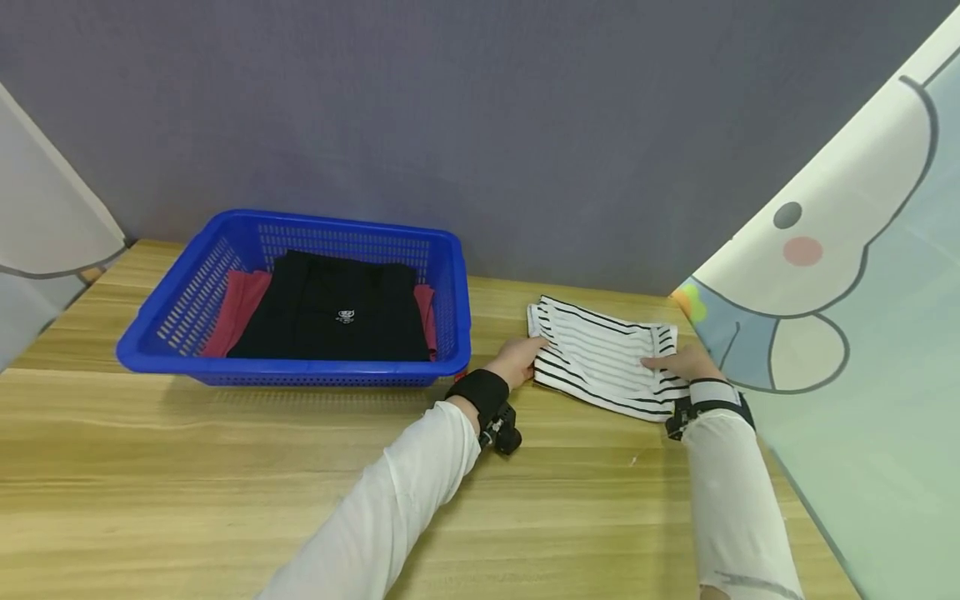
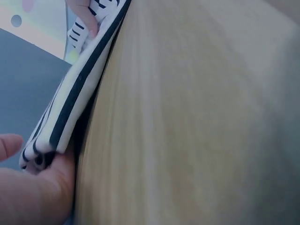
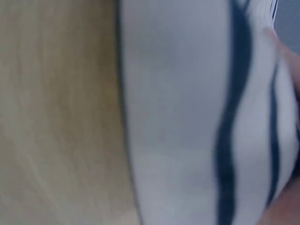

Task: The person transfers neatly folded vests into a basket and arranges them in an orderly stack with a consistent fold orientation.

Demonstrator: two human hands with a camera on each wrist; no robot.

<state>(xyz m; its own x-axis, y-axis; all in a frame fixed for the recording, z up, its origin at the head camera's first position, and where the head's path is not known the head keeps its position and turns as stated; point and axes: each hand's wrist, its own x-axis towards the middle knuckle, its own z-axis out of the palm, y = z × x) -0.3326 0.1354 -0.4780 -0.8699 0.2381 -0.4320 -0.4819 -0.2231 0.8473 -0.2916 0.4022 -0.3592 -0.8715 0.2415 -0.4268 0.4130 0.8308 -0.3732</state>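
Observation:
A folded white garment with black stripes (image 1: 600, 358) lies on the wooden table, right of the basket. At its left edge my left hand (image 1: 517, 360) grips the fabric, thumb above and fingers tucked under. My right hand (image 1: 688, 363) holds the opposite edge, its thumb on top of the cloth; the other fingers are hidden there. The left wrist view shows the layered striped edge (image 2: 70, 108) tilted up along the tabletop, with the left hand (image 2: 37, 192) at its near end. Blurred striped fabric (image 3: 178, 112) fills much of the right wrist view.
A blue plastic basket (image 1: 300, 367) stands on the left, holding a folded black garment (image 1: 330, 308) over a red one (image 1: 236, 312). Behind the table (image 1: 187, 483) rises a grey panel (image 1: 465, 125). A cartoon-printed panel (image 1: 862, 350) borders the right side.

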